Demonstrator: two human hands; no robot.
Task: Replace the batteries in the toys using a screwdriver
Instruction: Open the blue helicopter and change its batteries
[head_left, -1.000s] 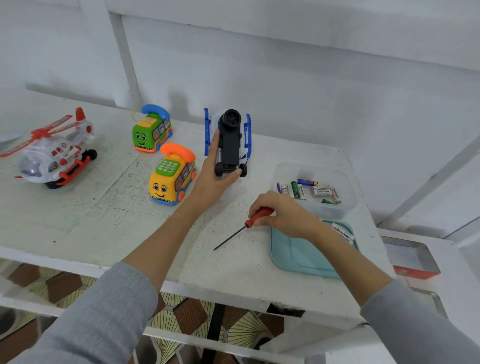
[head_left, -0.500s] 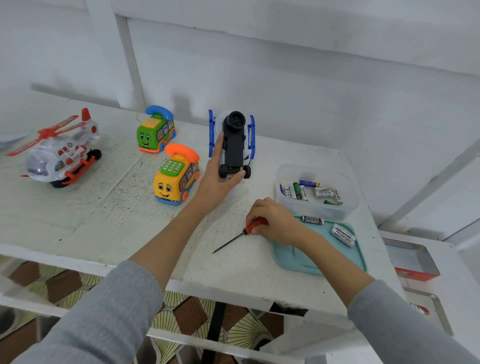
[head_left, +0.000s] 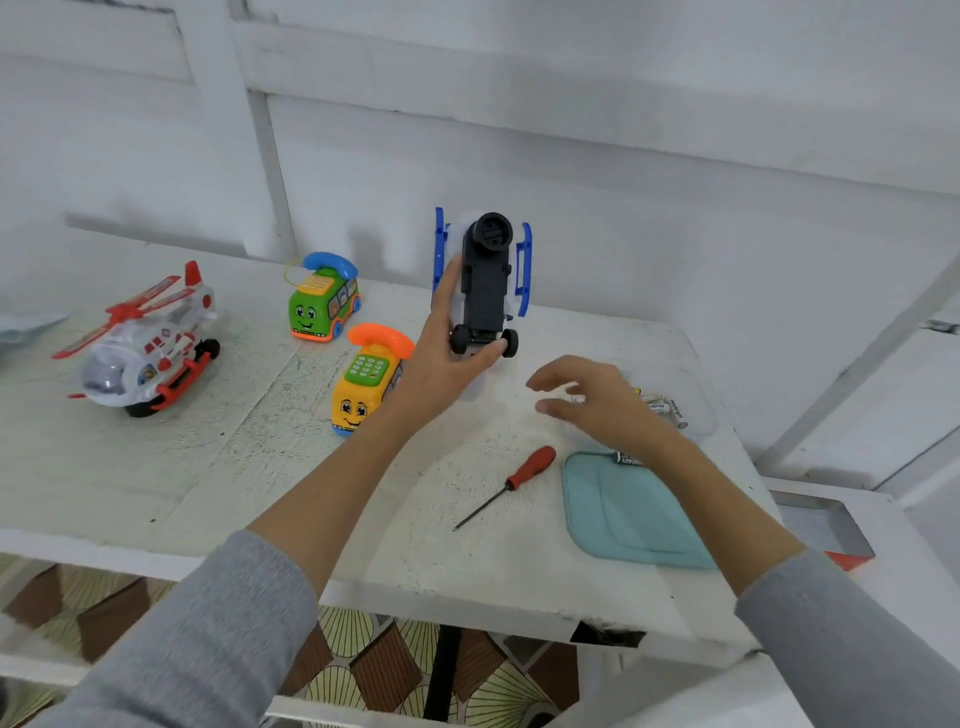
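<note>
Holding the blue-and-white toy (head_left: 485, 283) with its black underside toward the camera, the left hand (head_left: 447, 358) has its grip closed around the toy's lower end near the 2 wheels. At 4 o'clock from it, the right hand (head_left: 597, 400) hovers above the bench (head_left: 234, 467), fingers spread, its grip open and empty. Lying on the bench at 6 o'clock from the toy, the red-handled screwdriver (head_left: 511, 483) sits just beside the teal tray (head_left: 634, 519). Batteries (head_left: 662, 408) lie at 3 o'clock, partly hidden by the right hand.

Home: white-painted table (head_left: 156, 478), patterned floor tiles (head_left: 374, 670)
</note>
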